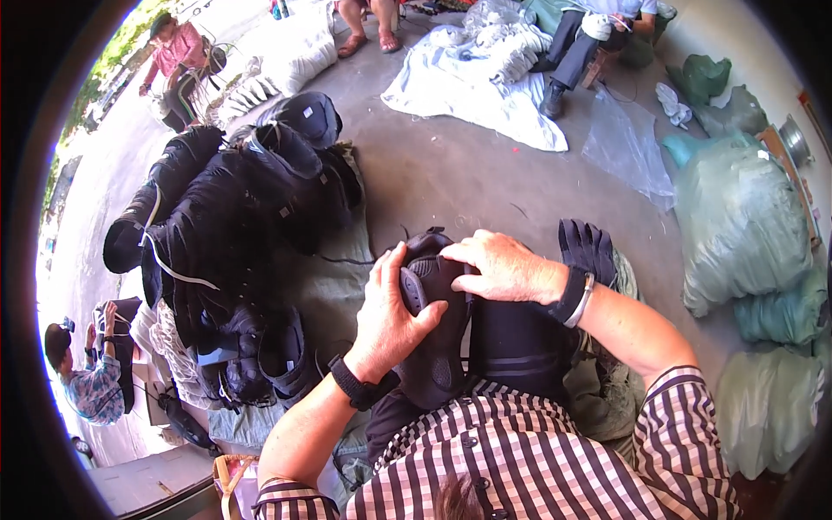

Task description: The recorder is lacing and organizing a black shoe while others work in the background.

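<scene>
A black shoe (436, 334) with a dark, partly textured sole rests upright over my lap, its sole turned toward me. My left hand (387, 314) grips its left side, thumb across the sole and fingers along the upper edge. My right hand (504, 267) is bent over the upper right edge of the shoe, its fingertips pressed there; what they pinch, if anything, is too small to make out. Beside the shoe, black fabric with grey stripes (524, 347) covers my right leg. A black glove (588, 247) lies just beyond my right forearm.
To the left rises a big heap of nested black shoe parts (234, 208) with a white cord (178, 276) across it. Full green plastic sacks (741, 225) line the right side. A white sheet (472, 82) lies ahead. Other people sit around, including one in pink (178, 56).
</scene>
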Demonstrator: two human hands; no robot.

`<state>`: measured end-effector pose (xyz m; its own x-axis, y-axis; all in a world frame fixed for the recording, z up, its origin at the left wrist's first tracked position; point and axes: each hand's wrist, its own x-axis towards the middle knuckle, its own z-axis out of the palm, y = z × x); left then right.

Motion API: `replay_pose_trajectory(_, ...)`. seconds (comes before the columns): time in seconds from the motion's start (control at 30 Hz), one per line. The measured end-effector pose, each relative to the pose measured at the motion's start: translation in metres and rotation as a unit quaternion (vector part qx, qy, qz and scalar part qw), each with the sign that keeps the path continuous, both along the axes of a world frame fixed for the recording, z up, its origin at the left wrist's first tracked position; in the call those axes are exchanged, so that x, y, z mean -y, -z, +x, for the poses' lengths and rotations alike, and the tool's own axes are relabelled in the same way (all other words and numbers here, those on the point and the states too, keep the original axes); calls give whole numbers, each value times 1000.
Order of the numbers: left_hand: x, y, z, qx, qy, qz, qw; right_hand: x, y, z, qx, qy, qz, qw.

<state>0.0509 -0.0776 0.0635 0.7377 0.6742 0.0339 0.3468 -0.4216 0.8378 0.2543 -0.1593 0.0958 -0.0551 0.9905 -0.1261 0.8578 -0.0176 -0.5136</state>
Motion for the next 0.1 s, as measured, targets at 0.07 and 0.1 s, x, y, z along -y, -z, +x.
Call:
replay_pose_trajectory(0.07, 1, -3, 0, -28, -4, 47, 999, 2, -1, 0, -13, 2, 8, 1000)
replay_pose_trajectory(0.1, -1, -2, 1, -14, -4, 13, 1000, 3, 6, 0, -13, 5, 27, 1000)
